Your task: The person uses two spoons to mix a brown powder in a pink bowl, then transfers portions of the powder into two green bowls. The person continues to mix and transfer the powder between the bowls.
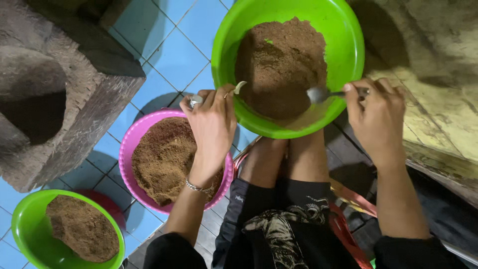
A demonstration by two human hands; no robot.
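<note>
Black sleeves and a patterned dark garment [279, 226] fill the bottom of the head view, with two bare knees just above them. From there both forearms reach up to the big green bowl [348, 45] that rests at the knees.

Left hand [213, 122], a thin bracelet [199, 187] on its wrist, is curled over the bowl's near left rim, fingers closed on the plastic edge; something small and pale shows at the fingertips, too small to tell what. Right hand [376, 117] is clamped on the handle of a metal spoon [321, 93], whose scoop lies inside the bowl at the near edge of the brown powder [281, 65], touching or just above it.

To scoop well here, my judgement is that the left hand should keep the rim pinned so the bowl cannot slide, while the spoon goes in shallow and level, taking from the loose edge of the heap, not its packed middle, so nothing spills onto the blue tiled floor [164, 55].

Counted: three bowls of brown powder, namely two green ones, the large one and a smaller green bowl [22, 224] at lower left, and one pink bowl [130, 144] just beside the left wrist. One spoon. One rough stone block [64, 109] with a dark hollow stands at the left, and a worn pale slab [438, 99] at the right.
</note>
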